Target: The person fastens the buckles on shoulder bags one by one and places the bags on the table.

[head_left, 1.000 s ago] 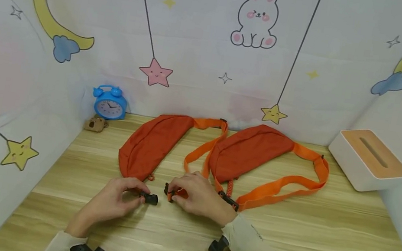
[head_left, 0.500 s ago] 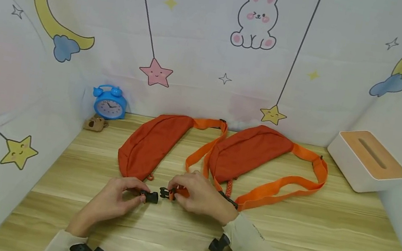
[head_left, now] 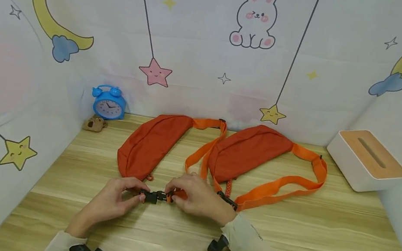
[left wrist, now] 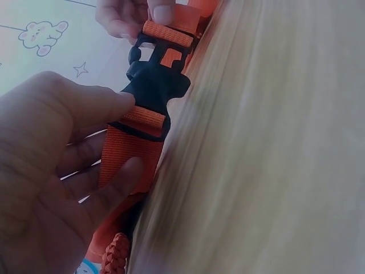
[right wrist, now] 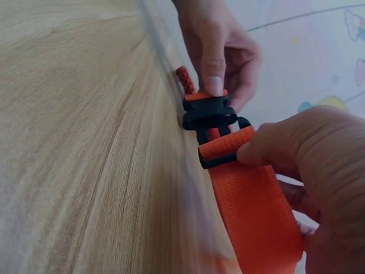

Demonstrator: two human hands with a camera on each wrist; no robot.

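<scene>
An orange-red waist bag lies at the left of the table, its strap ends brought together in front of it. My left hand pinches the black buckle socket between thumb and fingers. From the right, my right hand grips the pronged buckle half where the orange strap loops through it. The prong tips sit in the socket's mouth, while the side arms still show outside it in the left wrist view. A second waist bag with its own buckle fastened lies behind my right hand.
At the back left stand a blue alarm clock and a small brown bear figure. A white tissue box with a wood-coloured lid is at the back right. Printed cloth walls border the wooden table.
My right hand has turned the pronged half toward the socket and moved it left, closing the gap so the prongs now enter it. My left hand stays nearly still.
</scene>
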